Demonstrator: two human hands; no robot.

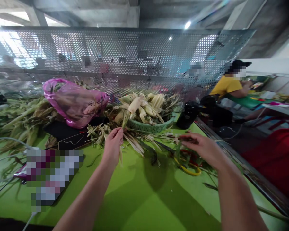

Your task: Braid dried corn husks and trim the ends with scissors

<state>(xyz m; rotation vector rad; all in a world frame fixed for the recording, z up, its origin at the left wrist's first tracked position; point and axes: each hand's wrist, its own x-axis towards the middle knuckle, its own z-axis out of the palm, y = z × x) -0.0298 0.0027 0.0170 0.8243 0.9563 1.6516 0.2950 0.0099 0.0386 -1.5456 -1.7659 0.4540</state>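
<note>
My left hand (113, 144) is closed in a pinch on a bunch of pale leaf strips (132, 142) that trail down onto the green table (139, 195). My right hand (201, 148) is closed around the other end of thin green and brown strips, above yellow-handled scissors (188, 168) lying on the table. Just beyond both hands stands a green woven basket (150, 127) heaped with pale folded leaf pieces (144, 104).
A pink plastic bag (74, 102) and a pile of green leaves (21, 118) lie at the left. A black container (189, 115) stands right of the basket. A perforated metal screen (125, 54) backs the table. A person in a yellow shirt (227, 86) sits at the far right.
</note>
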